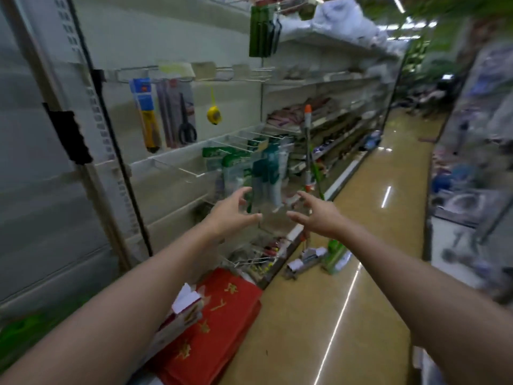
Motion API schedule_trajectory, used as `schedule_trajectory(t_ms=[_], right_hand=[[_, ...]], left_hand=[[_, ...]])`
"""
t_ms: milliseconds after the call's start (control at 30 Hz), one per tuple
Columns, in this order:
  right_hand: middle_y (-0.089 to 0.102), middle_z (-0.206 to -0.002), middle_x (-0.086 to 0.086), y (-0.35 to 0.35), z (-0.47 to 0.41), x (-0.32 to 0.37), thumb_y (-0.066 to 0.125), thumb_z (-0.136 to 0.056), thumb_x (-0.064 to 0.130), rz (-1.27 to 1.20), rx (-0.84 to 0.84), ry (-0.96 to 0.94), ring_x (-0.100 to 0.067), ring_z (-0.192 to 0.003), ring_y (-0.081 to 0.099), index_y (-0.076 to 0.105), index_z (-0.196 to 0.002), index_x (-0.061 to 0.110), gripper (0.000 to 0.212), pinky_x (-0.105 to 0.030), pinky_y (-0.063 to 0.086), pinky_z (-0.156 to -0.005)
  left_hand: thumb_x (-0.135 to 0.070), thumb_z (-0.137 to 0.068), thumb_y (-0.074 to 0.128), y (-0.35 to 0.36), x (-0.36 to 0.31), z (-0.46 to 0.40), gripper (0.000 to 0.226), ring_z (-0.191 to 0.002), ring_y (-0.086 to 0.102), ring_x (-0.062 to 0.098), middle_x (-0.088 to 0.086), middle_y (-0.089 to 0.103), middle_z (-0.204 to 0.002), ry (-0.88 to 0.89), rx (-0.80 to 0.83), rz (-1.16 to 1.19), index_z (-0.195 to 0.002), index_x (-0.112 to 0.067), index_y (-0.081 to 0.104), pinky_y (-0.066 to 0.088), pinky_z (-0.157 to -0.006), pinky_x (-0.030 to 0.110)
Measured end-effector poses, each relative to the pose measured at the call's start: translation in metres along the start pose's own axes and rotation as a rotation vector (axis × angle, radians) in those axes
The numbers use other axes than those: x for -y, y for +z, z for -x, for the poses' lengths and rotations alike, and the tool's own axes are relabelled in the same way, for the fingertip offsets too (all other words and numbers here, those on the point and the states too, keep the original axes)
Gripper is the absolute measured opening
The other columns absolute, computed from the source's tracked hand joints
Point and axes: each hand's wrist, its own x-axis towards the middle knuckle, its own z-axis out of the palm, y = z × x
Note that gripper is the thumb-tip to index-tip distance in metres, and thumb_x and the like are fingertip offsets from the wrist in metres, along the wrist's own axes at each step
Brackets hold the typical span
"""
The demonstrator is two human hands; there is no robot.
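Both my arms reach forward into a shop aisle. My left hand (231, 213) and my right hand (316, 215) face each other with fingers spread and relaxed, holding nothing. Between and just beyond them hang green-and-clear blister packs (258, 173) on white wire pegs (249, 136) of the left shelving. Neither hand touches the packs as far as the blurred view shows.
Scissors (186, 118), a blue-and-yellow packaged tool (145, 112) and a yellow tape measure (214, 114) hang higher up. A red box (219, 323) and a white carton (184, 304) lie on the floor at the left. A mop (308, 151) leans on the shelves. The tan floor (361, 273) runs ahead.
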Motion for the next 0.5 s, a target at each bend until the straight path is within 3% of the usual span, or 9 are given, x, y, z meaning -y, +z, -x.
schedule_trajectory(t_ms=[100, 200, 367, 500], right_hand=[[0.047, -0.142, -0.009, -0.021, 0.004, -0.055, 0.057, -0.087, 0.053, -0.024, -0.04, 0.089, -0.027, -0.125, 0.048, 0.022, -0.15, 0.025, 0.077, -0.033, 0.04, -0.096], [0.043, -0.144, -0.009, -0.028, -0.004, -0.1, 0.059, -0.086, 0.05, -0.065, -0.058, 0.142, -0.025, -0.125, 0.047, 0.022, -0.149, 0.027, 0.077, -0.035, 0.04, -0.098], [0.021, -0.156, -0.007, -0.026, -0.052, -0.161, 0.056, -0.081, 0.061, -0.056, -0.03, 0.216, -0.027, -0.142, 0.021, 0.029, -0.146, 0.033, 0.076, -0.043, 0.026, -0.111], [0.015, -0.158, -0.004, -0.029, -0.11, -0.196, 0.057, -0.081, 0.061, -0.053, -0.02, 0.253, -0.027, -0.144, 0.016, 0.025, -0.146, 0.038, 0.076, -0.045, 0.023, -0.112]], left_hand=[[-0.04, -0.084, 0.066, 0.05, -0.027, -0.039, 0.076, -0.129, 0.043, 0.021, 0.006, 0.043, -0.143, 0.076, 0.09, -0.063, -0.146, -0.025, 0.025, 0.04, -0.098, 0.031], [-0.041, -0.083, 0.066, 0.09, -0.041, -0.082, 0.079, -0.135, 0.036, 0.021, 0.007, 0.036, -0.149, 0.129, 0.128, -0.109, -0.147, -0.02, 0.026, 0.036, -0.107, 0.036], [-0.053, -0.079, 0.064, 0.144, -0.036, -0.163, 0.084, -0.144, 0.014, 0.024, 0.002, 0.012, -0.158, 0.128, 0.216, -0.206, -0.147, -0.024, 0.025, 0.023, -0.116, 0.046], [-0.057, -0.077, 0.064, 0.169, -0.033, -0.239, 0.091, -0.144, 0.016, 0.023, 0.001, 0.009, -0.159, 0.13, 0.271, -0.19, -0.149, -0.023, 0.019, 0.022, -0.116, 0.045]])
